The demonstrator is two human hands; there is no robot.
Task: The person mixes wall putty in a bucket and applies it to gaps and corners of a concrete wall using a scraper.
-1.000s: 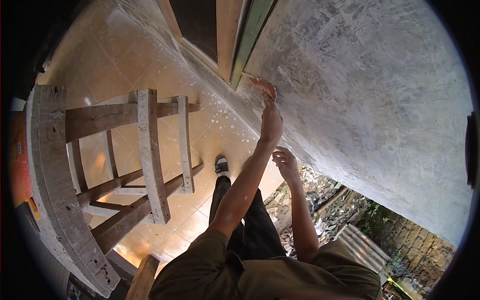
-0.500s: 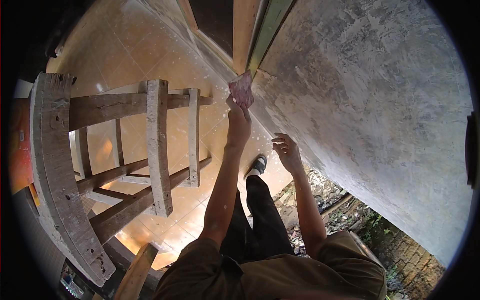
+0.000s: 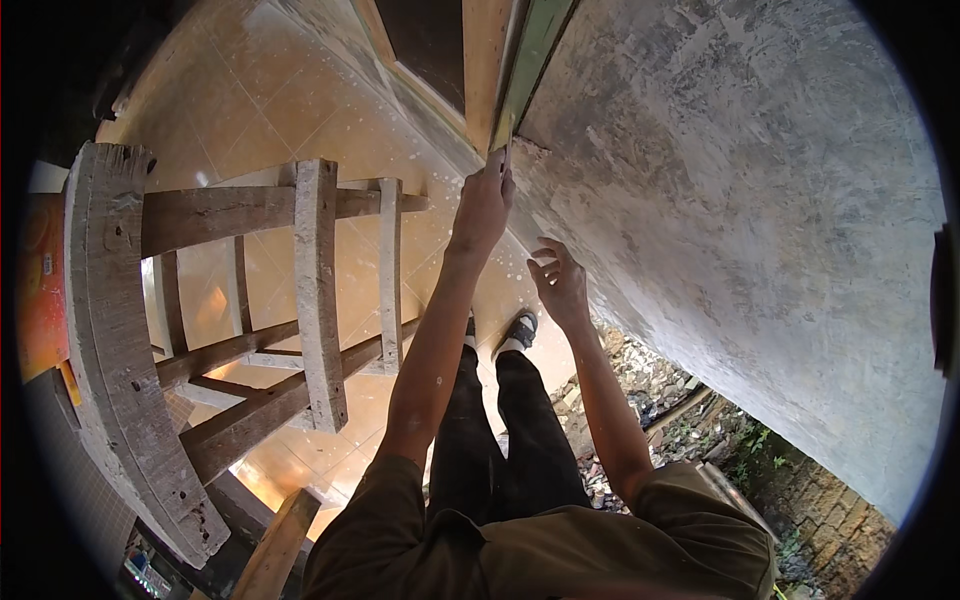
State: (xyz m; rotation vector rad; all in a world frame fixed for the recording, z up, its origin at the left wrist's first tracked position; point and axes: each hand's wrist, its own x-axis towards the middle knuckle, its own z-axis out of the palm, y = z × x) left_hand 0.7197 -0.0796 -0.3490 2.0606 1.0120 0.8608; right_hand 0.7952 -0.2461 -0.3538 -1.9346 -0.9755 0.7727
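Observation:
My left hand (image 3: 482, 208) is closed on a piece of sandpaper (image 3: 508, 155), now turned nearly edge-on so only a thin strip shows. The sandpaper is up against the lower part of the green door-frame strip (image 3: 540, 50), where it meets the grey wall; exact contact is hard to make out. My right hand (image 3: 563, 290) hangs in the air beside the wall, its fingers loosely curled and apart, with nothing in them.
A rough wooden trestle (image 3: 318, 290) stands on the left. The grey plastered wall (image 3: 740, 220) slopes along the right. Paint-specked tiles (image 3: 300, 110) cover the floor. Stony rubble (image 3: 650, 385) lies below right, and a wooden frame post (image 3: 482, 60) rises ahead.
My left hand has moved forward to the frame, turning the sandpaper from flat-on to edge-on. My right hand has shifted slightly left and up. A second foot now shows.

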